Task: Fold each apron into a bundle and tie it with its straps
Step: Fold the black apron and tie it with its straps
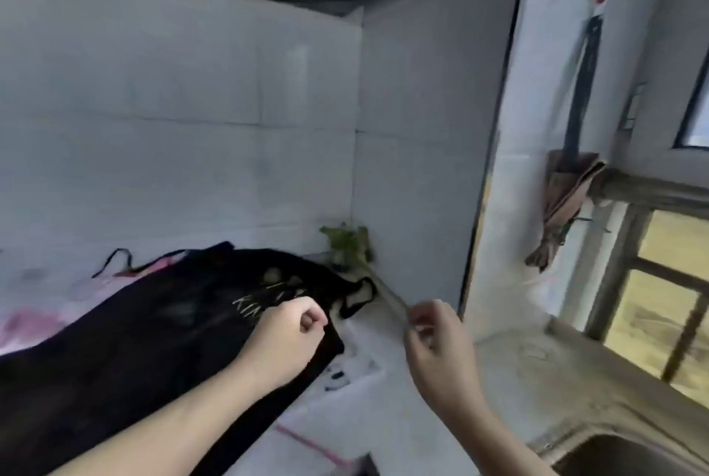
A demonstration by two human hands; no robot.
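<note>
A black apron (153,341) with white lettering lies spread on the white counter (368,379), and its black strap loop (360,301) lies off its far right corner. My left hand (291,337) rests on the apron's right edge with fingers curled, gripping the fabric there. My right hand (433,333) hovers to the right of the apron above the counter, fingers loosely curled with nothing seen in them. A pink and white floral cloth (34,322) with thin dark straps (115,262) lies under and behind the black apron at the left.
A small green plant (349,245) stands in the tiled corner behind the apron. A sink (633,456) sits at the lower right below a window (660,303). A brown folded item (568,203) hangs on the right wall.
</note>
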